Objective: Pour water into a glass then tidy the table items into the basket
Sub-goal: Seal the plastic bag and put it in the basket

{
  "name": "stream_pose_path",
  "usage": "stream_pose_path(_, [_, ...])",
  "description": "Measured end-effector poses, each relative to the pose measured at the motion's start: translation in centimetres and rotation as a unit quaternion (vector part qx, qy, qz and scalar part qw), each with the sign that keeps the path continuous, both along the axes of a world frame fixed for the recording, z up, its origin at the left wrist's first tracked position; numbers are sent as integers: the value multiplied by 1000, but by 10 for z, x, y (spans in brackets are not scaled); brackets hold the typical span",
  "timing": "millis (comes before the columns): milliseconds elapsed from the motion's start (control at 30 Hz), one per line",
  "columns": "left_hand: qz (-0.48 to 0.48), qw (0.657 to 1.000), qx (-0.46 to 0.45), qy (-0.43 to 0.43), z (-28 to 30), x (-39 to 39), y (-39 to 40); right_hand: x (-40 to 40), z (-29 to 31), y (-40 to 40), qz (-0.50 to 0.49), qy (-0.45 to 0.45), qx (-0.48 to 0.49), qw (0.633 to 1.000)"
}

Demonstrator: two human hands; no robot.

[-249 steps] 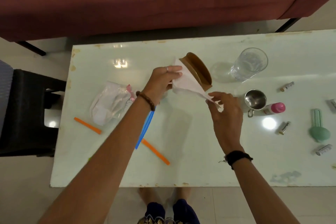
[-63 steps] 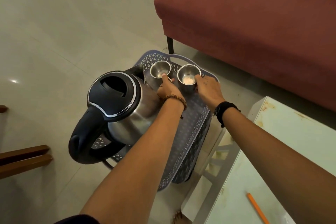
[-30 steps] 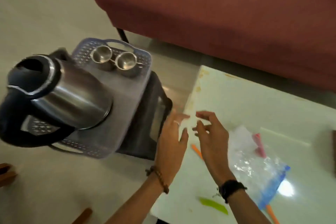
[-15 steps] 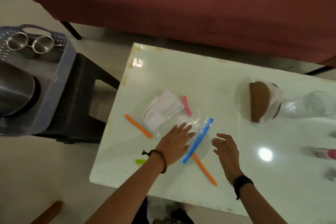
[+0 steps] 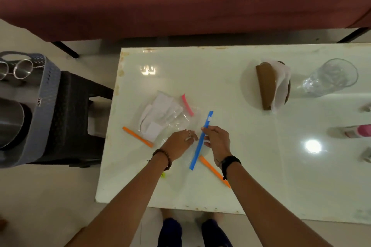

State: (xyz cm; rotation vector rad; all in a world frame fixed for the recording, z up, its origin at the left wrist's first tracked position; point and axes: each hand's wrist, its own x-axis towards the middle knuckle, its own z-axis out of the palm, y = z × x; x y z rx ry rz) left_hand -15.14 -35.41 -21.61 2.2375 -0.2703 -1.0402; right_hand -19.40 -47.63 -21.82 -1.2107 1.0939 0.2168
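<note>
Blue plastic strip (image 5: 201,140) pinched by right hand (image 5: 217,141) | left hand (image 5: 178,145) grip on crinkled clear bag (image 5: 176,121) | glossy white table (image 5: 251,156)

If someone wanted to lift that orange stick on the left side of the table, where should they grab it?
Probably near the middle of the orange stick, from above, pinching across its narrow width. It lies flat and slanted on the table, with its lower end by the clear bag, so the upper-left half is freest.

sofa: dark red sofa (image 5: 180,0), across the top
floor: pale tiles (image 5: 40,202), lower left
stool: black stool (image 5: 76,118), left
light: bright glare (image 5: 312,146), right
</note>
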Motion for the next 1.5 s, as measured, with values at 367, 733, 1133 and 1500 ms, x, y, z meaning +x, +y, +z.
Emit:
stream_pose_path(367, [17, 971, -216, -97, 60, 55, -15, -7, 49, 15, 138, -140, -141, 970])
stream_pose_path(733, [97, 938, -333, -13, 85, 88, 25, 29, 98, 44, 63, -273, -206, 937])
stream_pose_path(1133, [268, 894, -357, -39, 78, 99, 39, 17, 135, 79, 154, -158, -385, 896])
stream_pose_path(1500, [408, 805, -430, 0, 70, 117, 37, -26, 149, 87, 117, -146, -429, 884])
